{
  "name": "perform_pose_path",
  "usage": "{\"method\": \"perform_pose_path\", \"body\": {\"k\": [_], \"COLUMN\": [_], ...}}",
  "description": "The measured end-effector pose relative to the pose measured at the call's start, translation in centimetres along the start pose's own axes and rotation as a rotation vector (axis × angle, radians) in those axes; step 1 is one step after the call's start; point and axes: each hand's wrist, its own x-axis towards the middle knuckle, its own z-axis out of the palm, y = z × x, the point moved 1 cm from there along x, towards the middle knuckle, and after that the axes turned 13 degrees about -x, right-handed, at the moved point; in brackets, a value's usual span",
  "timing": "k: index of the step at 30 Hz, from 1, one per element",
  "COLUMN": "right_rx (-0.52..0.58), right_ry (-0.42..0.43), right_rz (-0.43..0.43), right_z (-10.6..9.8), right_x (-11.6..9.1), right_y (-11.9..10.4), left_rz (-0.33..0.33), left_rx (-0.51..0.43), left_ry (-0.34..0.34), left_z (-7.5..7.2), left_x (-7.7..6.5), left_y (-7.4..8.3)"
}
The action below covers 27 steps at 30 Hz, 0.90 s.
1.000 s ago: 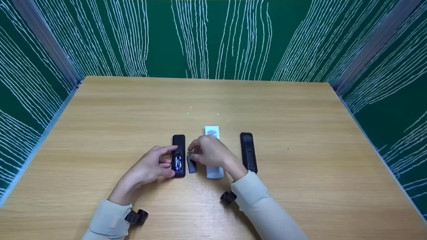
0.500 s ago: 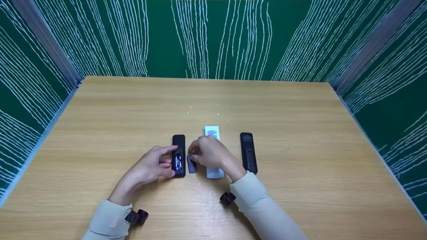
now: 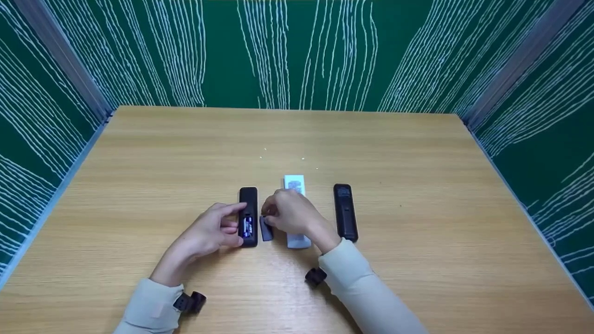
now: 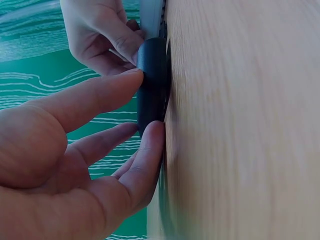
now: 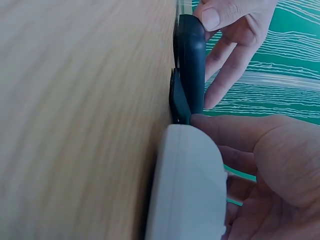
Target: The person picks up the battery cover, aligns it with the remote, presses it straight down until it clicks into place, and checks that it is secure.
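A black remote control (image 3: 249,197) lies back up on the table, its battery bay open with small batteries (image 3: 248,227) in it. My left hand (image 3: 211,232) holds this remote from the left, thumb at the near end and index finger on its back, as the left wrist view (image 4: 152,80) also shows from the side. Just right of it is the loose dark battery cover (image 3: 267,232), its far end pinched between thumb and fingers of my right hand (image 3: 294,211). In the right wrist view the cover (image 5: 178,100) leans beside the black remote.
Under my right hand lies a white remote control (image 3: 299,240), partly hidden by it. Farther right rests a second black remote control (image 3: 345,213), near my right wrist. Several tiny pale specks dot the wooden table (image 3: 195,148) beyond. Green walls with white lines enclose it.
Almost nothing differs; both hands keep their places on the black remote and the cover. The right wrist has shifted very slightly left.
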Motion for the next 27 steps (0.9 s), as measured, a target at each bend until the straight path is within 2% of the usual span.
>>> {"method": "perform_pose_path", "body": {"k": [27], "right_rx": [-0.025], "right_ry": [0.014], "right_rz": [-0.023], "right_z": [0.18], "right_x": [-0.05], "right_y": [-0.20], "left_rz": [0.006], "left_rx": [-0.030], "left_ry": [-0.015], "left_z": [-0.10], "left_x": [-0.24], "left_y": [0.07]}}
